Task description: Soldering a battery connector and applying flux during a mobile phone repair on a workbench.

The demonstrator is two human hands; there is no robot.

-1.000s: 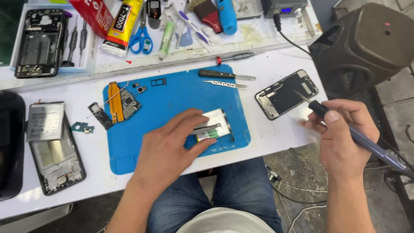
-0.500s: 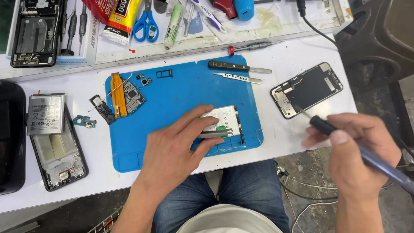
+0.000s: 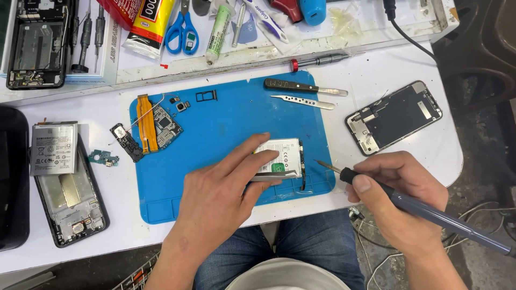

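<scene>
My left hand [image 3: 223, 185] grips metal tweezers [image 3: 274, 175] and presses them onto a white phone battery [image 3: 280, 156] lying on the blue work mat [image 3: 215, 118]. A thin black cable runs along the battery's right edge. My right hand [image 3: 400, 185] holds a grey soldering iron [image 3: 430, 212] like a pen. Its tip [image 3: 318, 162] points left, just right of the battery, over the mat's right edge.
On the mat lie a circuit board with an orange flex cable [image 3: 156, 126], a black tool [image 3: 303, 86] and spare tweezers [image 3: 303, 101]. An opened phone [image 3: 395, 115] lies right, another phone frame with a loose battery [image 3: 59, 177] left. Scissors [image 3: 181, 29], glue tubes and screwdrivers crowd the back.
My right hand has brought the soldering iron leftward, from beside the opened phone to the battery's right edge. My left hand has stayed on the battery with the tweezers.
</scene>
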